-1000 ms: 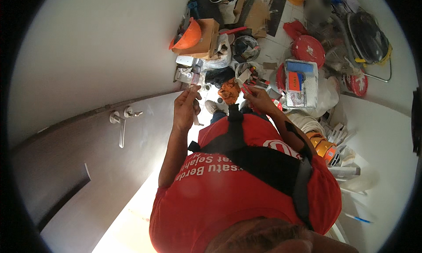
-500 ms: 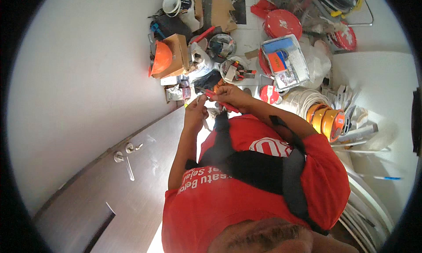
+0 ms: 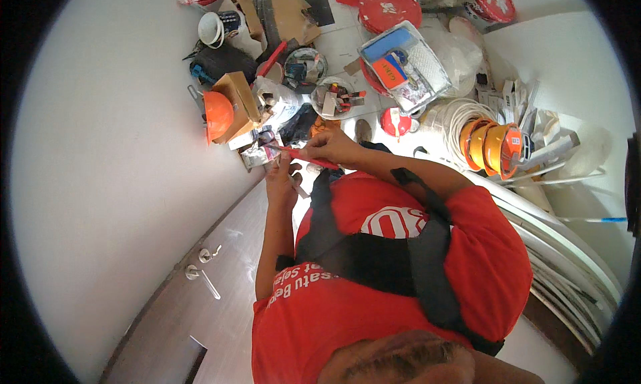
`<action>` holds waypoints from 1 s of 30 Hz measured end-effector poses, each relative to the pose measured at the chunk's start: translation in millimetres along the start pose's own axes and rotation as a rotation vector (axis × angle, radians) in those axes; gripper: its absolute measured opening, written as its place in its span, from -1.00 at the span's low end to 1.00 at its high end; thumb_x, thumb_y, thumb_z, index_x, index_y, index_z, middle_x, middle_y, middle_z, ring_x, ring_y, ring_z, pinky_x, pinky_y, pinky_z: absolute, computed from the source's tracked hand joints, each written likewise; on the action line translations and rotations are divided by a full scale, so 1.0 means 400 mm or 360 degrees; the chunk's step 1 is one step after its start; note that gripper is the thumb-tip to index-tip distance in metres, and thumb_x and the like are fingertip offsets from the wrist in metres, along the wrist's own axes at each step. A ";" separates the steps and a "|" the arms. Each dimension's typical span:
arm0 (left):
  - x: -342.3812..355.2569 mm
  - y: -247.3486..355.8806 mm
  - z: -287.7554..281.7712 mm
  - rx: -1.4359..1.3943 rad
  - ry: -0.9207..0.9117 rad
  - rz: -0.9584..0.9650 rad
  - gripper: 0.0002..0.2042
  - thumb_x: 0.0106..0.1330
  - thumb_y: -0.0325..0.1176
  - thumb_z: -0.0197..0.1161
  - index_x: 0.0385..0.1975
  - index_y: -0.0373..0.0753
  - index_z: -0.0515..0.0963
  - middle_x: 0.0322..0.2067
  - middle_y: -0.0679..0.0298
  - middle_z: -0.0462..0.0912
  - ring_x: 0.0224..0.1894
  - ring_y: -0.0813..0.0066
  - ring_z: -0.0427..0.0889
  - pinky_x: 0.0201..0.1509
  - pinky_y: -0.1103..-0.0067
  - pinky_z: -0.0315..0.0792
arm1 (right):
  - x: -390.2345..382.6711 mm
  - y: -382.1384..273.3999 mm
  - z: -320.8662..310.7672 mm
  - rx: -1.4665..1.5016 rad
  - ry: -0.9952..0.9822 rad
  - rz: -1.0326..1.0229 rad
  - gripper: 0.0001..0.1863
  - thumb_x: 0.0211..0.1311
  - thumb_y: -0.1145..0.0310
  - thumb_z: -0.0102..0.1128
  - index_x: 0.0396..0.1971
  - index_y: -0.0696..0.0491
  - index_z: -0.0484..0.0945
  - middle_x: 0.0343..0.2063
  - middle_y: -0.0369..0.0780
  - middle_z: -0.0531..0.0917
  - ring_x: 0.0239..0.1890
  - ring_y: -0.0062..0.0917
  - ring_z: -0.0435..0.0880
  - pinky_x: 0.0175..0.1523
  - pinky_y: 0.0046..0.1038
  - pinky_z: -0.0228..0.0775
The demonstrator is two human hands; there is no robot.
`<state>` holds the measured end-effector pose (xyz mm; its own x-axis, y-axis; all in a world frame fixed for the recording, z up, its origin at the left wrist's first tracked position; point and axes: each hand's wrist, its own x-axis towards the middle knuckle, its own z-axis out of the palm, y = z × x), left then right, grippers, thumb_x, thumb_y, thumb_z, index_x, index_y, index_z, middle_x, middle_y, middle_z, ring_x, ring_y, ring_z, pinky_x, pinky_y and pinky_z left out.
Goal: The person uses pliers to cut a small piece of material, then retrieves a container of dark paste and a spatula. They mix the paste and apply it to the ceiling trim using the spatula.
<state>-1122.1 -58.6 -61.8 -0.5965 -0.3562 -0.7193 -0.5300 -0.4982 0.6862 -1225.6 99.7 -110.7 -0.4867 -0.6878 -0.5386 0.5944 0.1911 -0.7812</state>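
Note:
My right hand is closed round a pair of red-handled pliers. Their dark metal tip points left and lies just above my left fingertips. My left hand pinches with thumb and fingers right beside that tip. Whatever it grips is too small and too covered to name. A short pale strip shows next to the left palm. Both hands are held up close together in front of my chest.
Beyond my hands lie an orange helmet, a cardboard box and a tool bucket. Right of them are a paint tray, a white cable coil and orange reels. A door with a lever handle stands left.
The whole view has shifted, so the floor clutter sits further left and higher. Both hands have moved left in the picture; the pliers stay in my right hand, their red handles now looking closer together.

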 end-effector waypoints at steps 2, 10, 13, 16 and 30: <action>0.002 0.013 0.020 -0.0055 -0.0017 0.0013 -0.73 0.44 -0.06 0.24 -0.17 -0.15 0.54 -0.41 0.38 0.59 -0.43 0.66 0.49 -0.55 0.70 0.27 | -0.023 -0.012 -0.018 -0.0061 -0.0078 -0.0058 -0.56 0.14 0.12 0.50 -0.04 0.04 0.73 -0.20 -0.25 0.76 -0.25 -0.62 0.70 -0.11 -0.49 0.54; 0.041 -0.013 0.019 -0.0272 -0.0265 -0.0093 -0.71 0.51 -0.08 0.14 -0.08 -0.18 0.54 -0.40 0.38 0.59 -0.48 0.64 0.49 -0.54 0.67 0.29 | -0.024 -0.004 -0.050 -0.0608 -0.0177 -0.0835 -0.69 0.27 0.36 0.30 0.01 0.06 0.68 -0.04 -0.13 0.65 0.04 -0.37 0.62 0.13 -0.36 0.46; 0.062 -0.024 0.031 -0.0430 -0.0269 -0.0056 -0.71 0.52 -0.10 0.12 -0.03 -0.19 0.52 -0.34 0.36 0.60 -0.41 0.59 0.54 -0.47 0.64 0.34 | -0.044 -0.016 -0.044 -0.0553 -0.0187 -0.0908 -0.69 0.28 0.38 0.27 0.01 0.04 0.66 -0.03 -0.16 0.61 0.08 -0.34 0.58 0.16 -0.34 0.44; 0.048 0.015 0.045 -0.0410 -0.0317 -0.0047 -0.68 0.54 -0.08 0.07 0.00 -0.20 0.50 -0.28 0.32 0.61 -0.34 0.53 0.58 -0.41 0.61 0.40 | -0.081 -0.054 -0.031 -0.0637 -0.0149 -0.0880 -0.67 0.27 0.38 0.25 0.04 0.00 0.65 0.00 -0.19 0.60 0.10 -0.34 0.57 0.20 -0.33 0.43; 0.004 0.053 -0.159 -0.0320 -0.0570 0.0107 -0.60 0.52 -0.02 0.09 0.05 -0.26 0.49 -0.23 0.30 0.60 -0.25 0.51 0.58 -0.22 0.54 0.50 | -0.128 -0.012 0.220 -0.0643 0.0048 -0.1102 -0.73 0.26 0.50 0.27 -0.04 0.09 0.66 0.00 -0.15 0.59 0.06 -0.39 0.59 0.13 -0.39 0.45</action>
<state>-1096.1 -119.8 -55.4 -0.8166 -0.1134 -0.5660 -0.3754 -0.6405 0.6700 -1147.1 72.4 -51.4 -0.6805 -0.7250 0.1063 -0.1238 -0.0292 -0.9919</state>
